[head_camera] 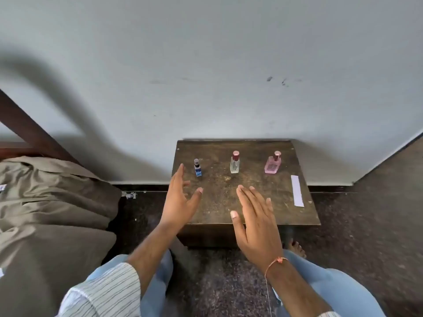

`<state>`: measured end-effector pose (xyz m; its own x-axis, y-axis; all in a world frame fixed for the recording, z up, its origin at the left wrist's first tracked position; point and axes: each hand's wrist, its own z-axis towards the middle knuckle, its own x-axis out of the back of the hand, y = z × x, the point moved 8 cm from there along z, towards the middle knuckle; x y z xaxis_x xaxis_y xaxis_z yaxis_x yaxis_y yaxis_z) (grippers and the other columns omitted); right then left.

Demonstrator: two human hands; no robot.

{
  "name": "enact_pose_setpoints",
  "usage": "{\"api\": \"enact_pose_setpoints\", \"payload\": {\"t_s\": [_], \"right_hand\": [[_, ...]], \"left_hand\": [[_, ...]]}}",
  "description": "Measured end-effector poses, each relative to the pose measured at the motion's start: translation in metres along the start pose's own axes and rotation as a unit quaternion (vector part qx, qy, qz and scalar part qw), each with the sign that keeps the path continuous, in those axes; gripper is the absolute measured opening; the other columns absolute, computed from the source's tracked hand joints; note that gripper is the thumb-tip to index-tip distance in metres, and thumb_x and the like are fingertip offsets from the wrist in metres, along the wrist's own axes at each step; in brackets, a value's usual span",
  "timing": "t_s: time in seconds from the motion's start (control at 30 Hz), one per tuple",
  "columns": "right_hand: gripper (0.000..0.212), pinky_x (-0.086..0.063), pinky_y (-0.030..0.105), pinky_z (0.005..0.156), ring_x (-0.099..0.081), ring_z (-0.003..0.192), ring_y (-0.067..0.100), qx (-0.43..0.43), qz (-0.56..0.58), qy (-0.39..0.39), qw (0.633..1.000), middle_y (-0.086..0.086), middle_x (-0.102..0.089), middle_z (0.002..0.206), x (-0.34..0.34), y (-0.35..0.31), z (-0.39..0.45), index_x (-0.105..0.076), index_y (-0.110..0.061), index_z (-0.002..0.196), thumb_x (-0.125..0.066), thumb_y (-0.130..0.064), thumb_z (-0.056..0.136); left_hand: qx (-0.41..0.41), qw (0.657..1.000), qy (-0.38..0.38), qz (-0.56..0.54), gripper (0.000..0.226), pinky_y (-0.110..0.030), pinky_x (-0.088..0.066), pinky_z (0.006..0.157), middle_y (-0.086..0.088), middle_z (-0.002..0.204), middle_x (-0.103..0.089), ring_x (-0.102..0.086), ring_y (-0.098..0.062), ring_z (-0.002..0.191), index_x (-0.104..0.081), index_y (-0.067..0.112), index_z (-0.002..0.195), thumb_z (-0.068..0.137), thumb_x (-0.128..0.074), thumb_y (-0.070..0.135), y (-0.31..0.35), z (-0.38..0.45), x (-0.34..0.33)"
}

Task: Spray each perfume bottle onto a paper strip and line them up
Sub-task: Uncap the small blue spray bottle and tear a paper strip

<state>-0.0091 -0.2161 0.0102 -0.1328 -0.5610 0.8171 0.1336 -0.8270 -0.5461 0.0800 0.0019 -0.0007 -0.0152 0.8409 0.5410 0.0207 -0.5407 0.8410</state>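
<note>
Three perfume bottles stand in a row near the back of a small dark wooden table [274,216]: a small blue bottle [198,168] at the left, a clear bottle with a dark red cap [234,162] in the middle, and a pink bottle [272,163] at the right. A white paper strip [297,191] lies flat near the table's right edge. My left hand [180,202] hovers open just in front and left of the blue bottle, holding nothing. Over the table's front edge my right hand [255,221] is spread flat and empty.
The table stands against a pale wall [206,76]. A bed with olive-grey bedding [52,202] and a dark wooden frame lies to the left. Dark speckled floor surrounds the table. My knees in light blue jeans sit below, and a bare foot [296,248] shows by the table's base.
</note>
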Motion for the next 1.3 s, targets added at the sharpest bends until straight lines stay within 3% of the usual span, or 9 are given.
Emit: {"api": "enact_pose_setpoints", "payload": {"t_s": [0.17,0.33,0.43,0.53,0.67,0.93,1.1,1.2,1.3], "right_hand": [[0.054,-0.024,0.064,0.131,-0.032,0.162,0.015,0.019,-0.022,-0.015,0.999,-0.012,-0.049,0.166,-0.021,0.016,0.033,-0.046,-0.026,0.162,-0.051,-0.038,0.110],[0.053,-0.028,0.054,0.130,-0.039,0.157,0.018,0.040,-0.011,-0.042,0.998,-0.010,-0.051,0.164,-0.029,0.016,0.054,-0.048,-0.023,0.161,-0.057,-0.035,0.110],[0.052,-0.039,0.056,0.125,-0.044,0.154,0.020,0.050,-0.008,-0.035,0.998,-0.007,-0.056,0.161,-0.024,0.016,0.056,-0.052,-0.020,0.159,-0.060,-0.034,0.109],[0.051,-0.044,0.054,0.120,-0.048,0.149,0.023,0.051,-0.006,-0.035,0.998,-0.005,-0.060,0.156,-0.024,0.020,0.063,-0.054,-0.017,0.157,-0.059,-0.033,0.109],[0.048,-0.045,0.039,0.120,-0.052,0.142,0.021,0.035,0.014,-0.011,0.999,-0.003,-0.065,0.149,-0.015,0.025,0.064,-0.059,-0.015,0.153,-0.065,-0.028,0.107],[0.041,-0.054,0.040,0.106,-0.066,0.123,0.019,-0.006,0.135,0.029,0.990,-0.006,-0.071,0.139,-0.004,0.036,0.064,-0.067,-0.020,0.146,-0.068,-0.028,0.106],[0.040,-0.056,0.034,0.096,-0.064,0.112,0.010,-0.016,0.187,0.025,0.982,-0.009,-0.068,0.126,-0.001,0.036,0.066,-0.071,-0.021,0.142,-0.074,-0.029,0.103],[0.037,-0.058,0.033,0.094,-0.066,0.110,0.008,-0.027,0.190,-0.008,0.981,-0.009,-0.067,0.123,-0.009,0.039,0.068,-0.075,-0.023,0.135,-0.079,-0.028,0.099],[0.034,-0.059,0.034,0.094,-0.067,0.115,0.009,-0.049,0.173,-0.025,0.983,-0.012,-0.066,0.124,-0.014,0.048,0.068,-0.077,-0.024,0.130,-0.082,-0.027,0.096]], "left_hand": [[0.053,0.998,-0.010,-0.017,0.096,-0.017,-0.060,0.081,-0.005,0.159,-0.055,-0.076,0.001,0.091,-0.017,0.040,0.169,0.098,-0.080,0.033,-0.037,0.039,-0.019],[0.052,0.998,0.002,0.025,0.088,-0.037,-0.068,0.077,0.017,0.163,-0.050,-0.076,-0.013,0.072,-0.032,0.037,0.166,0.095,-0.083,0.035,-0.036,0.065,-0.017],[0.037,0.999,0.028,0.027,0.080,-0.043,-0.068,0.083,0.019,0.148,-0.065,-0.079,-0.026,0.083,-0.042,0.037,0.161,0.093,-0.085,0.037,-0.031,0.068,-0.014],[0.048,0.998,0.040,0.025,0.059,-0.045,-0.066,0.093,0.024,0.125,-0.076,-0.078,-0.013,0.106,-0.059,0.044,0.144,0.090,-0.084,0.046,-0.033,0.078,-0.016],[0.069,0.998,0.015,0.004,0.029,-0.043,-0.069,0.083,0.024,0.109,-0.081,-0.080,-0.003,0.093,-0.080,0.039,0.119,0.090,-0.086,0.044,-0.032,0.082,-0.026],[-0.067,0.988,-0.142,0.003,0.029,-0.016,-0.060,0.081,0.020,0.101,-0.084,-0.076,0.012,0.092,-0.086,0.031,0.114,0.086,-0.093,0.025,0.018,0.046,-0.067],[-0.130,0.974,-0.179,0.046,0.033,-0.012,-0.055,0.073,0.016,0.104,-0.085,-0.070,0.019,0.080,-0.085,0.034,0.116,0.087,-0.090,0.020,0.031,0.040,-0.078],[-0.162,0.967,-0.180,0.081,0.027,-0.030,-0.061,0.069,0.015,0.101,-0.085,-0.076,0.006,0.080,-0.084,0.037,0.114,0.088,-0.085,0.035,0.031,0.038,-0.080],[-0.166,0.966,-0.176,0.086,0.053,-0.039,-0.066,0.083,0.012,0.123,-0.082,-0.081,-0.010,0.107,-0.075,0.034,0.137,0.084,-0.078,0.045,0.025,0.036,-0.086]]}}
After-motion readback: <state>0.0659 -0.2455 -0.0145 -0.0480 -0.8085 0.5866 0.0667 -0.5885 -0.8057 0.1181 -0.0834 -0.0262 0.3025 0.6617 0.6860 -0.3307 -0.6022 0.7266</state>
